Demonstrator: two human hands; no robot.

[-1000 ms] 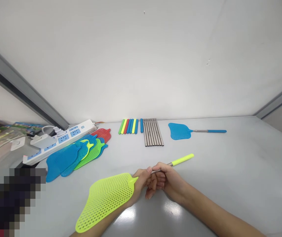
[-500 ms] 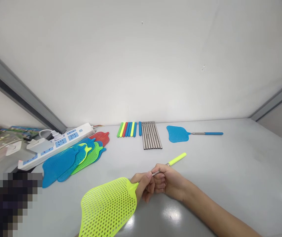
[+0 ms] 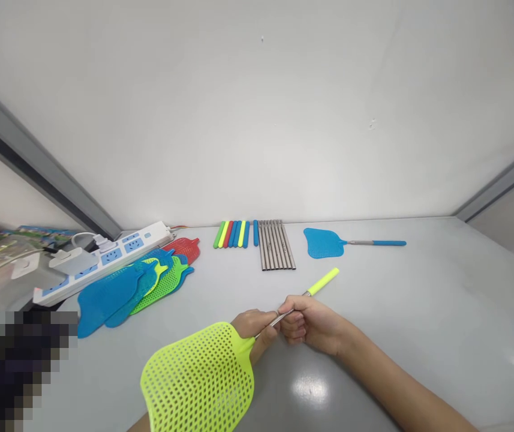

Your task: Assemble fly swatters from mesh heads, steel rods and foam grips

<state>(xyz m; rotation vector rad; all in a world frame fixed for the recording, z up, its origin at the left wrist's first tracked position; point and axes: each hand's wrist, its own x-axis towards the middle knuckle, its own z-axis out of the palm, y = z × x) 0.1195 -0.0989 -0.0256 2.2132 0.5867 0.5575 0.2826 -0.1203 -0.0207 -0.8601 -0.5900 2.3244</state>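
Note:
A yellow-green fly swatter with a perforated paddle, a thin metal rod and a yellow grip slants across the front of the table. My left hand is closed around the rod just beyond the paddle's neck, its thumb below the rod; the paddle hides the wrist. My right hand pinches the rod farther up, close to the yellow grip, with its fingers curled. The two hands almost touch.
Behind lie several coloured grips and a row of metal rods. A blue fly swatter rests at right. Loose paddles overlap beside a white power strip with plugs. A wall stands behind.
My left hand has shifted its hold on the rod, and more bare rod shows beside the paddle. The paddle has turned slightly. My right hand stays nearly in place.

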